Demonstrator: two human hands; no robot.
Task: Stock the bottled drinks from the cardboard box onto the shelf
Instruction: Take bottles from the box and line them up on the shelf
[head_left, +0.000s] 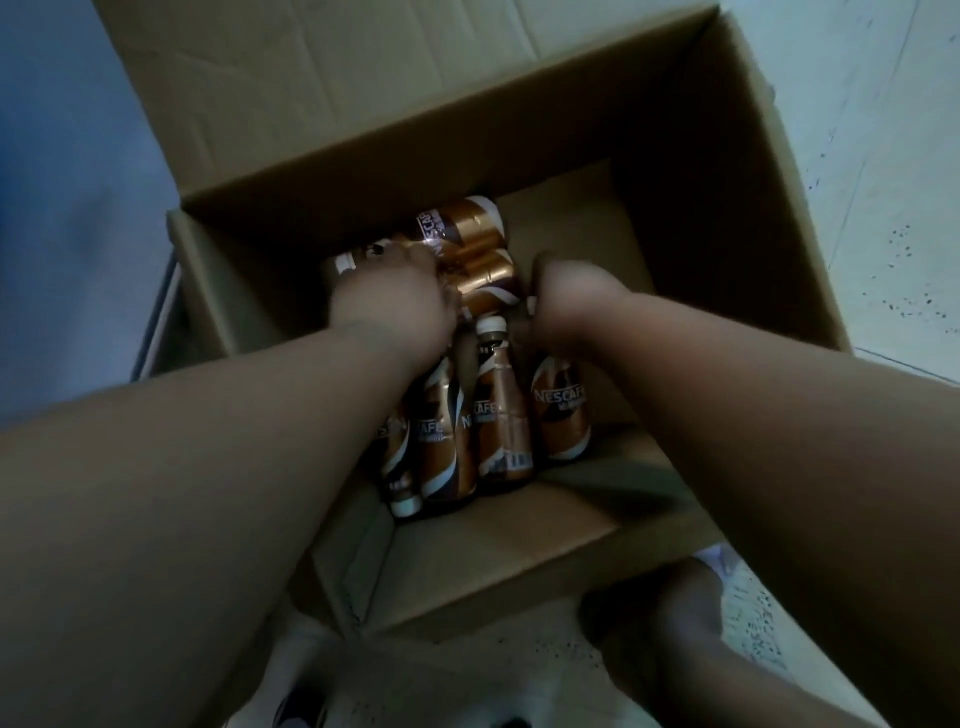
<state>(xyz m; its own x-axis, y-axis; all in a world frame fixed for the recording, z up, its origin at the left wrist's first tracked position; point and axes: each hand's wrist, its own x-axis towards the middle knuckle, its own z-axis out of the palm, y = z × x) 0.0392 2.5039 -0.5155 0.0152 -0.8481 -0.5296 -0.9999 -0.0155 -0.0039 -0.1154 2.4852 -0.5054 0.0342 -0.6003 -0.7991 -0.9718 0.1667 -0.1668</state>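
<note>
Box (675, 171), cardboard, flaps open, standing on a pale speckled floor (883, 156); interior dim. Bottles (501, 415): brown and gold labelled coffee drinks with white caps, lying on their sides in a cluster on the box bottom toward its left half; a row of about four nearest the viewer, several more stacked behind toward the far wall. Right half of the box bottom shows bare cardboard. Left hand (395, 306): inside the box, fingers curled over a bottle at the rear of the cluster, gripping it. Right hand (566, 301): inside the box just right of the cluster, fingers curled downward around a white-capped bottle neck, the grip partly hidden by the hand itself. Both forearms reach down from the lower corners. One foot (670, 623) is visible below the near wall of the box.
</note>
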